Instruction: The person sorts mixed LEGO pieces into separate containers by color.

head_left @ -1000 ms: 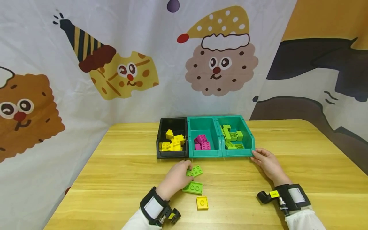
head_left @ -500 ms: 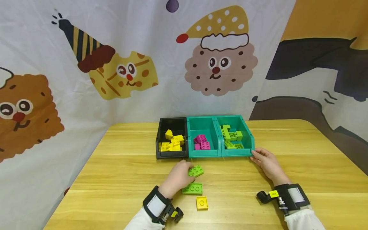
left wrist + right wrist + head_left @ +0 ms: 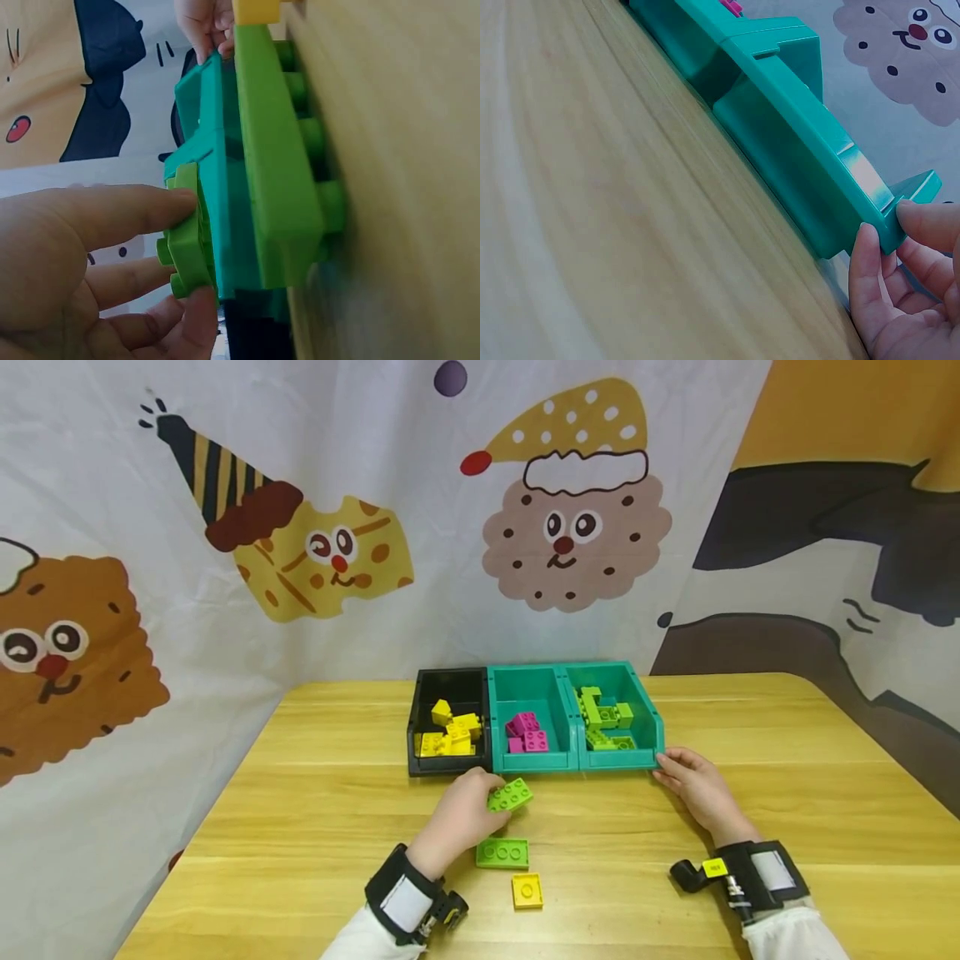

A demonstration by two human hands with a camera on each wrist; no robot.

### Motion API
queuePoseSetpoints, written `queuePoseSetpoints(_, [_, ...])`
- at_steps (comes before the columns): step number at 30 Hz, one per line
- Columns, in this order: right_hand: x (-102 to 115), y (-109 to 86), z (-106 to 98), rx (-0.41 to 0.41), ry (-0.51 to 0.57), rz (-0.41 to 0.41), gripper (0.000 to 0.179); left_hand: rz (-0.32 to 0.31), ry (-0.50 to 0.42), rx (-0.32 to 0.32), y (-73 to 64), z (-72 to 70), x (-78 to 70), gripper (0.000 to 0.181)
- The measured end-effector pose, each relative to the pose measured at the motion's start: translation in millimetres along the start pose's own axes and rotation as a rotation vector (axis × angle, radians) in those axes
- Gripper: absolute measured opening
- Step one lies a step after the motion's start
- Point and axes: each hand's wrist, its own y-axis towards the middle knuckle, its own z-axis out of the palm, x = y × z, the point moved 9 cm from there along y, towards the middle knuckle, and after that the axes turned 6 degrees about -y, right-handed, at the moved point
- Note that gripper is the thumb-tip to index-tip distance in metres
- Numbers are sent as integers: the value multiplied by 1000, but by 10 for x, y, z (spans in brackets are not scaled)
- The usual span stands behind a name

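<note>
My left hand pinches a light green brick just in front of the bins, thumb and fingers on its sides. In the left wrist view that brick is held tilted, clear of the table. A second green brick lies below the hand on the table, and a small square yellow brick lies nearer still. My right hand pinches the front right corner of the right teal bin. The right wrist view shows thumb and fingers on either side of that bin's corner.
Left of that bin stand a middle teal bin with magenta bricks and a black bin with several yellow bricks. Several green bricks lie in the right bin. A printed cloth hangs behind the table.
The left hand has raised its green brick and shifted it slightly toward the bins. The second green brick is now more fully in sight. The right hand stays at the bin corner.
</note>
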Motion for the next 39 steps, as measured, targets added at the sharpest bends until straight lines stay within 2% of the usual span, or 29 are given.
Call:
queuePoseSetpoints(8, [-35,2,-11,-4,11,16,7,6,6,-38,74,-116,-147,38])
queuePoseSetpoints(19, [-35,18,15,-10,9,19,6,98,53,-101,386,-271,-617,44])
queuePoseSetpoints(24, [-21,4,1,-7,22,7,4,107,33,-114,537,-271,-689,46])
queuePoseSetpoints(30, [-18,5,9,0,34,5,3,105,7,-133,651,-249,-716,45])
queuePoseSetpoints(39, [-32,13,2,2,22,6,4,127,-7,-131,782,-124,-922,50])
